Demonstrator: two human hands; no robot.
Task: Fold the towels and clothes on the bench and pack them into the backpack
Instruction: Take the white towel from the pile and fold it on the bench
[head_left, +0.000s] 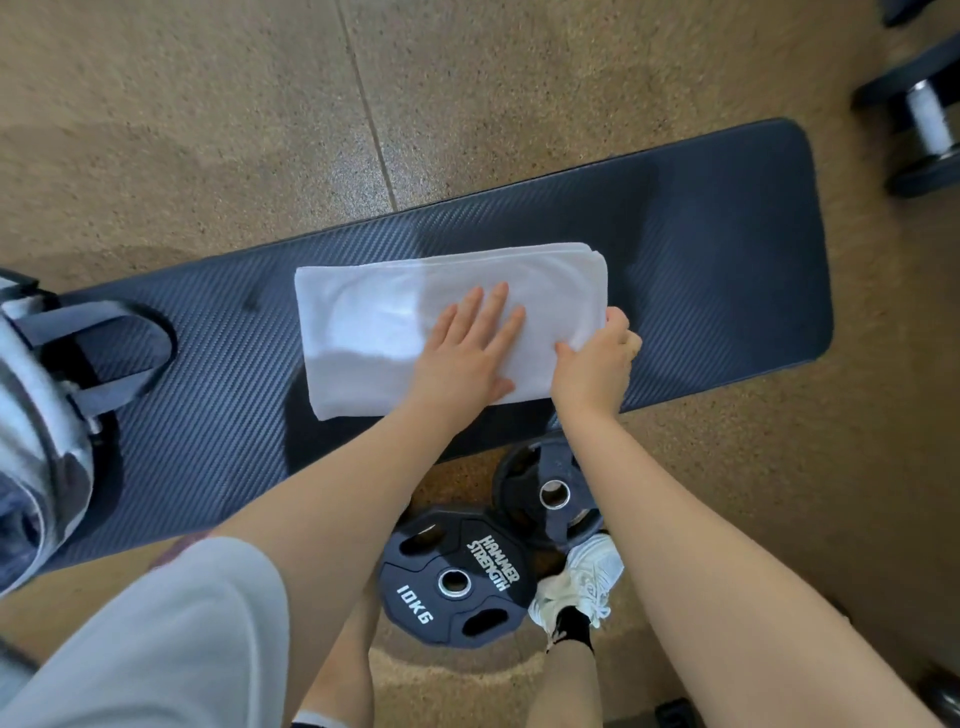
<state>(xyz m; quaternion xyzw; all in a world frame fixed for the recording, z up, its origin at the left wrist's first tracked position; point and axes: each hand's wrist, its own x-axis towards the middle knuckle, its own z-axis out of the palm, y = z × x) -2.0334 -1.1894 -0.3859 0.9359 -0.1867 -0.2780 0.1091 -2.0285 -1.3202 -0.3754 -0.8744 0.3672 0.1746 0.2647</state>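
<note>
Floor (208, 104): I see speckled tan matting with a thin seam running down from the top edge toward the bench.
Bench (701, 249): a long dark ribbed pad that crosses my view from lower left to upper right; the towel lies on its middle.
Backpack (47, 426): I make out a grey and white bag at the left end of the bench, cut off by the frame edge, with its dark straps looped out over the pad. I cannot tell whether its mouth is open.
Towel (374, 332): white, already folded into a thick rectangle with stacked layers showing at its far right corner. It sits flat on the bench, well apart from the backpack.
Weight plates: a black plate marked 10KG (454, 577) lies on the floor below the bench, and a smaller plate (550, 493) lies just beside it, partly under the bench edge.
Dumbbell (924, 119): black ends and a silver handle, on the floor at the upper right, well apart from the bench.
Shoe (582, 582): a white trainer, touching the plates.
Left hand (467, 353): my palm lies flat on the towel with the fingers straight and slightly spread.
Right hand (597, 364): fingers curled, pinching the towel's near right edge.
</note>
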